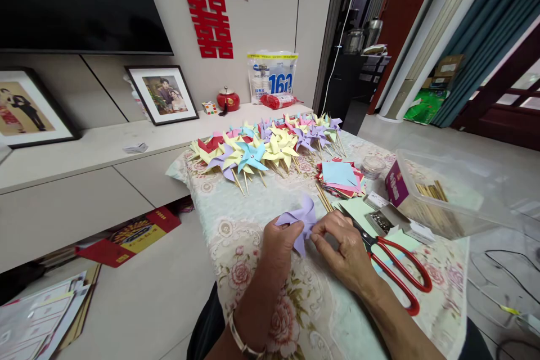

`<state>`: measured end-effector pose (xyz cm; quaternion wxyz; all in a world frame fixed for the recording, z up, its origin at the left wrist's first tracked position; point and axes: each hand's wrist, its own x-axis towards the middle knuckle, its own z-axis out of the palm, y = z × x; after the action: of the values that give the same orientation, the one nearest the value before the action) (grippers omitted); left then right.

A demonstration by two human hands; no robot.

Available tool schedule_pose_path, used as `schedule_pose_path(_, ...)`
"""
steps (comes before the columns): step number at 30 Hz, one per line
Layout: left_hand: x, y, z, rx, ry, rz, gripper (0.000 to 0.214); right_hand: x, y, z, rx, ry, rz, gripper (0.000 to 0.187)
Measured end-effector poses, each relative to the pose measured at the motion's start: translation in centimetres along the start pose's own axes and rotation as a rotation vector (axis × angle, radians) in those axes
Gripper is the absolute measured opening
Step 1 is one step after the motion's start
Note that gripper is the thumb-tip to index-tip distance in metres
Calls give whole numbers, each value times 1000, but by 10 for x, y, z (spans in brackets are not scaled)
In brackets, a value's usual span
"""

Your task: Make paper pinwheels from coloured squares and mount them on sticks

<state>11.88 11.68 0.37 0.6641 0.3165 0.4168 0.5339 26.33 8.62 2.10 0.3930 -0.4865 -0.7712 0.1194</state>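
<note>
A purple paper pinwheel (309, 215) is held up over the near part of the cloth-covered table. My left hand (279, 247) pinches its left blades between thumb and fingers. From the right, my right hand (343, 244) has its thumb and forefinger closed at the pinwheel's edge near the centre; any small part between those fingertips is hidden. Scissors with red handles (400, 270) lie partly beneath my right hand, on pale green paper (358, 207). Just beyond that hand are thin wooden sticks (324, 197) and an opened small box of metal pins (382, 222).
Finished pinwheels (252, 156) on sticks crowd the table's far side. Square coloured papers (338, 174) are stacked at centre right, near a round stack of discs (373, 165). A clear plastic bin (472, 194) with sticks stands at the right edge. Behind runs a white cabinet (101, 152).
</note>
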Motion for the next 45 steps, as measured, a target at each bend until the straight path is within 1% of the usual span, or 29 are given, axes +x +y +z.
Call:
schedule_pose_path(3, 1, -4, -1, 56, 25, 13, 14, 1, 2, 1, 21, -13, 95, 16)
schedule_pose_path(7, 1, -4, 1, 84, 52, 15, 15, 1, 4, 2, 54, -25, 197, 18)
schedule_pose_path(10, 0, -2, 3, 105, 74, -1, 14, 2, 5, 2, 76, -39, 248, 17)
schedule_pose_path(16, -4, 2, 5, 147, 74, -14, 13, 3, 3, 2, 86, -60, 312, 17)
schedule_pose_path(24, -3, 0, 6, 198, 80, 17, 13, 4, 3, 2, 74, -39, 323, 17)
schedule_pose_path(30, -4, 0, 7, 210, 74, -11, 14, 3, 3, 3, 62, -44, 322, 17)
schedule_pose_path(38, -4, 3, 9, 261, 79, -5, 10, 3, 1, 2, 61, -55, 337, 17)
schedule_pose_path(45, -4, 2, 9, 267, 81, 9, 6, 4, 4, 3, 71, -60, 337, 18)
